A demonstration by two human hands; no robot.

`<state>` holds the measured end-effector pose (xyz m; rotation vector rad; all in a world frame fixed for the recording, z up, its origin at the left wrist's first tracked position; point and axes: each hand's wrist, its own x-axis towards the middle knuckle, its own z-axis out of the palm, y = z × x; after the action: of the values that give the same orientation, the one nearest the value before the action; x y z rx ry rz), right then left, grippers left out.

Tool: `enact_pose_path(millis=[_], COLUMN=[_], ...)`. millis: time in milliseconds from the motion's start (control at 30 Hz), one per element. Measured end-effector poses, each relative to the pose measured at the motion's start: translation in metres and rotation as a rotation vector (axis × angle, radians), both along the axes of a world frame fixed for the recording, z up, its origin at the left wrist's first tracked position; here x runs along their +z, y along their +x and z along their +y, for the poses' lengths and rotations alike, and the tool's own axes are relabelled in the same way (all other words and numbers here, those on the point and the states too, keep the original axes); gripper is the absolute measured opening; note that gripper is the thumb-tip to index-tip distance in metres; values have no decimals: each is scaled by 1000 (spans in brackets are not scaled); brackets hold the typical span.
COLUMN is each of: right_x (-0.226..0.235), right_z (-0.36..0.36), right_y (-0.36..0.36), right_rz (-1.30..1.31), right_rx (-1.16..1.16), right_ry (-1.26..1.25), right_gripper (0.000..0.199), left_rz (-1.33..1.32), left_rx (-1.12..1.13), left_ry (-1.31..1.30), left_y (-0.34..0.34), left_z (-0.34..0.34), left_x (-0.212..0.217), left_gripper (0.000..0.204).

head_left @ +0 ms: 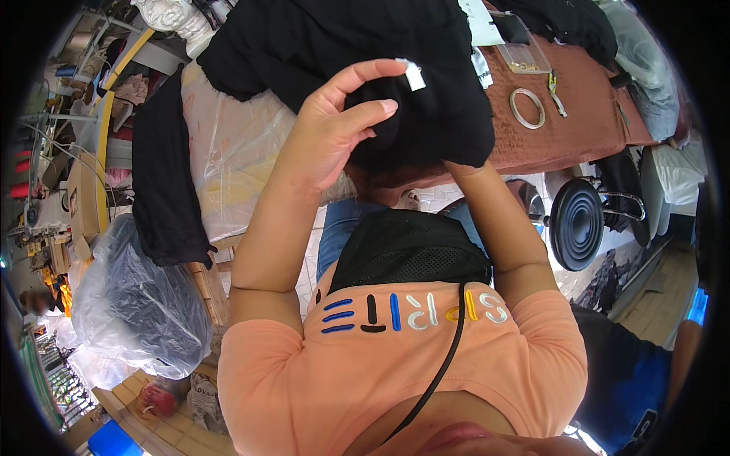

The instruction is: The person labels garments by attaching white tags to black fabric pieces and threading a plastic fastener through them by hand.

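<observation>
I see the left fingers (365, 73) released, thumb and forefinger parted, the forefinger's tip at a white tag (414, 77); whether they touch, I can't tell. The black cloth (433, 125) spreads beneath and beyond them. It hides the right fingers, so their grip I can't tell. Well right of the left fingers, snips (557, 96) lie on the worktop (589, 121).

I am watching a black cloth (357, 34) lying over the table (563, 148), its plain, dark fabric settling into loose folds and running out past the top of my view. Its near edge is bulging in a rounded line close to the table's near side. Right of its middle, I am seeing a small white tag (415, 78) tilting slightly against the black.
</observation>
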<state>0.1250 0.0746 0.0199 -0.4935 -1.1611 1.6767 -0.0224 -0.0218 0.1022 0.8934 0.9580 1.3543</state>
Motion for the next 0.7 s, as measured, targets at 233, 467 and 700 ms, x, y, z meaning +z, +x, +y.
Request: enact_pose_path(millis=[233, 467, 700], right_x=[-28, -16, -16], right_z=[1, 16, 8], right_y=[-31, -17, -8], right_rz=[-56, -39, -40], right_rx=[29, 1, 8], right_ry=[-48, -13, -10], right_gripper=[27, 26, 26], left_rz=[280, 316, 176], left_rx=[-217, 92, 201], left_ry=[135, 101, 60], left_y=[2, -26, -7], left_z=[-8, 0, 8], left_x=[28, -28, -43], left_gripper=[59, 55, 28])
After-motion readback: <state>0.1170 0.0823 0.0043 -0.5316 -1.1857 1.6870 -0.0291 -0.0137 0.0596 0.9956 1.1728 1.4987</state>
